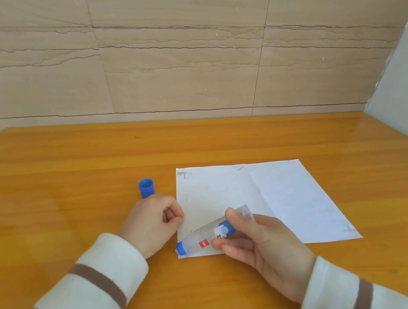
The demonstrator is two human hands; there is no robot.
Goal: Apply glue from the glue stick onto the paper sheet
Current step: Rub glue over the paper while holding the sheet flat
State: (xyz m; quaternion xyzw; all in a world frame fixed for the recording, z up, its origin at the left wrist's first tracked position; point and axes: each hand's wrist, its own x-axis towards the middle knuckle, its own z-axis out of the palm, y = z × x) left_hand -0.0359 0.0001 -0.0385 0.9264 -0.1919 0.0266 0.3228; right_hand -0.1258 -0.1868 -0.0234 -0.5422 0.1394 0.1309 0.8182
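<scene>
- Table: paper sheet lies flat near its front edge.
- Left hand: curled, knuckles at the sheet's left edge, likely steadying it; holds nothing.
- Right hand: pinches glue stick tilted over the sheet's near-left corner.
- Blue cap: off, standing left of the sheet.

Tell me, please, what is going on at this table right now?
A person is gluing paper. The right hand grips an uncapped glue stick, held nearly flat over the near left part of the white paper sheet on the wooden table. The left hand, fingers curled, rests at the sheet's left edge. The blue cap stands on the table just beyond that hand.
</scene>
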